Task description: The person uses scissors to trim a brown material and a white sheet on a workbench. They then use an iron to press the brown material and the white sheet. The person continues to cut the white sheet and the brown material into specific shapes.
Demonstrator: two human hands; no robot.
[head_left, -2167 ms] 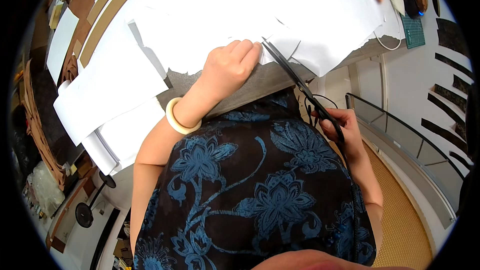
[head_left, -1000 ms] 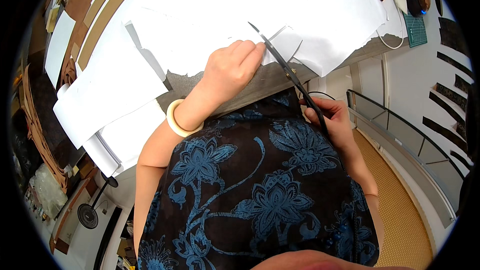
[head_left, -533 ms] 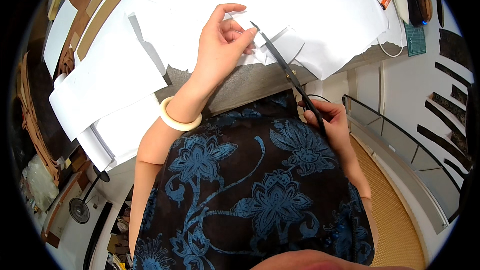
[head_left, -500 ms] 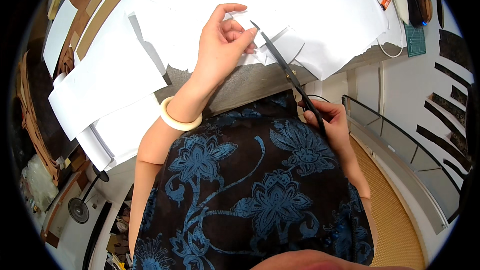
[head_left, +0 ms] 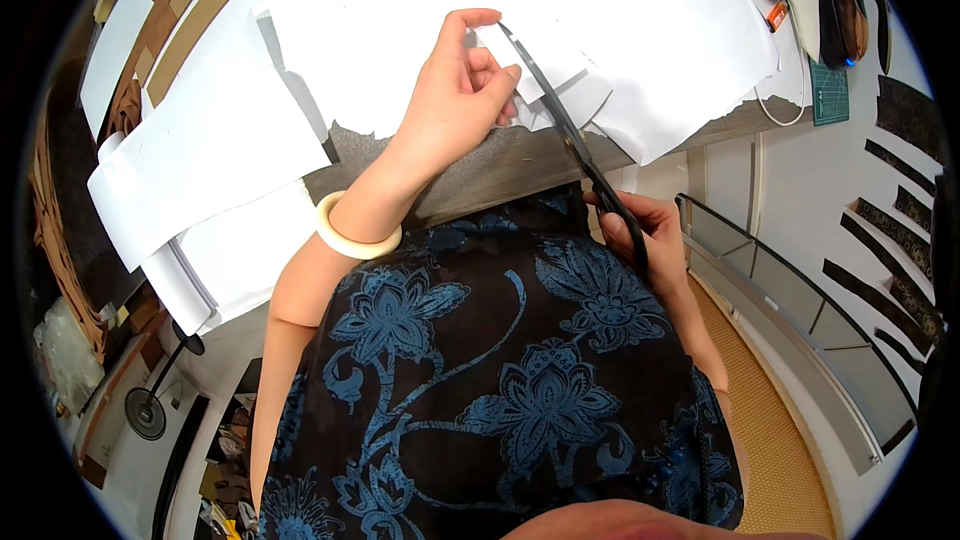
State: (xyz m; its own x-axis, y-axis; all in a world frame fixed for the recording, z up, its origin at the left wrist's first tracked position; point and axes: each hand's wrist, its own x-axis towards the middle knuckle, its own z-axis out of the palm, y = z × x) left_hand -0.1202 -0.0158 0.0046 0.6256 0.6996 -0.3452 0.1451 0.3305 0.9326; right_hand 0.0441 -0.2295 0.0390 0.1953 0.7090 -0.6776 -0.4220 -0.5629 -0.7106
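My left hand (head_left: 465,80) is over the white paper on the table, its fingers closed on a small piece of white paper (head_left: 518,72). A cream bangle (head_left: 350,240) circles that wrist. My right hand (head_left: 645,230), beyond the table's near edge, grips the handles of long black scissors (head_left: 572,130). The blades point up and left, and their tips lie close to my left index finger, along the paper piece. Several cut scraps (head_left: 585,97) lie beside the blades. Whether the blades are parted is hard to see.
A paper roll (head_left: 178,280) hangs off the table's left side. Brown strips (head_left: 215,20) lie at the far left. At the far right are a green cutting mat (head_left: 829,93), an orange item (head_left: 777,14) and a white cable (head_left: 785,120). A glass railing (head_left: 795,290) stands on the right.
My left hand has shifted slightly right, with its index finger now near the scissor tips. The paper piece shows larger beside the blades. The scissors have moved a little up and left.
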